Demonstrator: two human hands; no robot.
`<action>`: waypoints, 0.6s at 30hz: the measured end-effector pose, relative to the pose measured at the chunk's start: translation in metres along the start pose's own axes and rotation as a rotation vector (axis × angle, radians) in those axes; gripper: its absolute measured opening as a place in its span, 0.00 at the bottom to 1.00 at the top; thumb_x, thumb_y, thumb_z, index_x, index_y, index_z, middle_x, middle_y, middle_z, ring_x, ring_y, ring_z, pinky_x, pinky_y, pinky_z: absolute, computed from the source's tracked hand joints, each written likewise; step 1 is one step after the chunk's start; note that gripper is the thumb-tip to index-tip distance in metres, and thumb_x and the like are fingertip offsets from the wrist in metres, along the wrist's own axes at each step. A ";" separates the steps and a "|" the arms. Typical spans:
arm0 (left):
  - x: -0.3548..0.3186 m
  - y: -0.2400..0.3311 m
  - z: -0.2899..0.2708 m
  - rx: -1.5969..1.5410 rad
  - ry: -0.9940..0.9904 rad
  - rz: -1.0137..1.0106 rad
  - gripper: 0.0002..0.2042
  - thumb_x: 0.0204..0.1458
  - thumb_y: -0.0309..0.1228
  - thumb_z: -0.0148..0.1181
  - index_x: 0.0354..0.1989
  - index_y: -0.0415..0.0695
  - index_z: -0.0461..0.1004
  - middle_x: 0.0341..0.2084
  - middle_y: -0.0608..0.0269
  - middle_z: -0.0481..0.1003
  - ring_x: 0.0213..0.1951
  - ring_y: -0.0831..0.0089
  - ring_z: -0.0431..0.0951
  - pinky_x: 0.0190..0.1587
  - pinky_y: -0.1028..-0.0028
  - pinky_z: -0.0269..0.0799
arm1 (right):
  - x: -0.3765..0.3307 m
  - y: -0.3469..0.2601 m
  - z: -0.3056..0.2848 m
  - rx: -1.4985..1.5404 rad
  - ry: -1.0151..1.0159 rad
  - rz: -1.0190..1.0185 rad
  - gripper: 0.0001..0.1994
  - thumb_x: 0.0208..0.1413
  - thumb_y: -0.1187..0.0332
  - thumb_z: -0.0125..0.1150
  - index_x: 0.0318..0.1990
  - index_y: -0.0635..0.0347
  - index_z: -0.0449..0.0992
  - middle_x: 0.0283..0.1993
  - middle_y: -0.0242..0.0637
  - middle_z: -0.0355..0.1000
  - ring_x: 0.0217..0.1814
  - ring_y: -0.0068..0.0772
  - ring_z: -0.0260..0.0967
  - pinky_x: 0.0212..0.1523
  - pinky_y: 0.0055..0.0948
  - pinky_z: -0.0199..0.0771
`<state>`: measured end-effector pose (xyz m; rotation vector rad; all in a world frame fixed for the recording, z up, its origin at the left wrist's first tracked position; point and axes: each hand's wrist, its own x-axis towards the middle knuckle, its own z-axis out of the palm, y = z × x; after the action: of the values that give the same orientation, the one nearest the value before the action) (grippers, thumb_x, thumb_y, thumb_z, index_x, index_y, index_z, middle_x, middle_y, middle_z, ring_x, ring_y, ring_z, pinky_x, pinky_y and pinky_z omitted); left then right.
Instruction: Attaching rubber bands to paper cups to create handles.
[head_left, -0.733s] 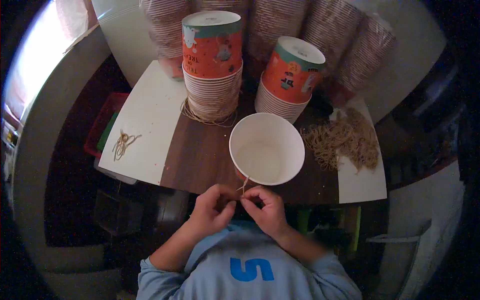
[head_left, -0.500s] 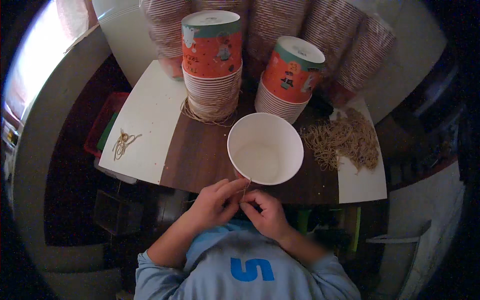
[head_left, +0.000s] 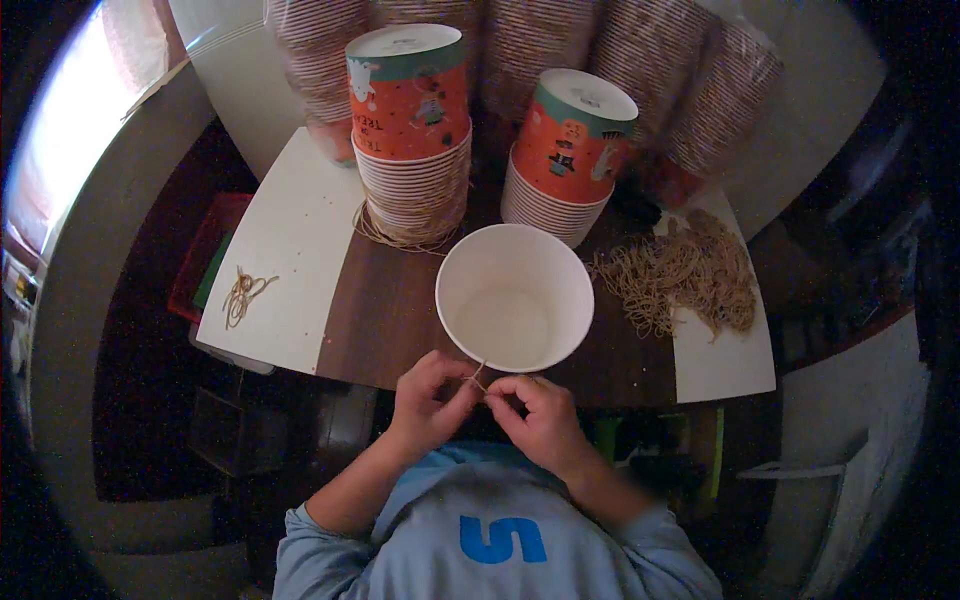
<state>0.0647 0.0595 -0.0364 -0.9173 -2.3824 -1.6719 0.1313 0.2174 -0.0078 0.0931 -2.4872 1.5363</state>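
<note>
A white paper bucket (head_left: 515, 300) stands mouth up at the table's near edge, its inside bare. Just in front of its rim, a thin tan string (head_left: 478, 376) runs between my two hands, with one end rising against the rim. My left hand (head_left: 432, 400) pinches the string between thumb and fingers. Close beside it, my right hand (head_left: 535, 415) is also closed, its thumb and fingertips gripping the string. Whether the string is fastened to the bucket is hidden by my fingers.
Behind stand two stacks of upturned orange and green buckets, a left stack (head_left: 410, 110) with string looped round its base and a right stack (head_left: 570, 150). A tangled string pile (head_left: 690, 275) lies at right, a small string bundle (head_left: 245, 295) at left. Wrapped bucket stacks (head_left: 540, 60) line the back.
My fingertips have drawn slightly apart, so more of the string shows between them. The bucket sits a little further left in view, as do the stacks.
</note>
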 end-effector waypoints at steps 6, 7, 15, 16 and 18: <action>-0.007 0.004 0.005 -0.765 -0.070 -0.544 0.05 0.49 0.28 0.58 0.31 0.39 0.74 0.25 0.70 0.74 0.23 0.84 0.67 0.25 0.83 0.63 | 0.007 0.009 0.007 -0.308 0.239 -0.272 0.06 0.46 0.77 0.58 0.34 0.63 0.72 0.32 0.44 0.72 0.31 0.43 0.71 0.31 0.33 0.72; -0.006 0.005 0.005 -0.766 -0.072 -0.546 0.05 0.49 0.28 0.58 0.31 0.39 0.74 0.25 0.70 0.74 0.23 0.84 0.67 0.25 0.83 0.63 | 0.007 0.014 0.011 -0.354 0.269 -0.264 0.06 0.46 0.77 0.57 0.33 0.63 0.72 0.31 0.45 0.71 0.31 0.44 0.71 0.30 0.33 0.71; -0.002 0.024 -0.002 -0.954 -0.063 -0.798 0.06 0.49 0.28 0.58 0.32 0.40 0.75 0.22 0.72 0.72 0.20 0.86 0.63 0.21 0.83 0.55 | 0.014 0.026 0.018 0.232 0.037 0.069 0.07 0.51 0.75 0.56 0.38 0.65 0.74 0.34 0.39 0.74 0.35 0.26 0.72 0.35 0.25 0.72; -0.004 0.021 -0.003 -0.954 -0.060 -0.797 0.06 0.49 0.28 0.58 0.32 0.40 0.75 0.22 0.72 0.72 0.20 0.86 0.63 0.21 0.83 0.55 | 0.014 0.024 0.017 0.415 -0.017 0.146 0.08 0.52 0.73 0.55 0.39 0.65 0.75 0.36 0.38 0.75 0.37 0.26 0.72 0.39 0.25 0.71; -0.010 0.015 -0.006 -0.880 -0.077 -0.753 0.06 0.49 0.28 0.58 0.33 0.39 0.75 0.23 0.71 0.73 0.21 0.86 0.65 0.22 0.84 0.58 | 0.012 0.018 0.015 0.596 -0.074 0.222 0.09 0.53 0.71 0.54 0.39 0.65 0.75 0.37 0.38 0.75 0.39 0.26 0.71 0.43 0.25 0.70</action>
<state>0.0786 0.0535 -0.0256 -0.0494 -2.1159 -3.1232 0.1142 0.2128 -0.0273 -0.0361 -2.0559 2.3604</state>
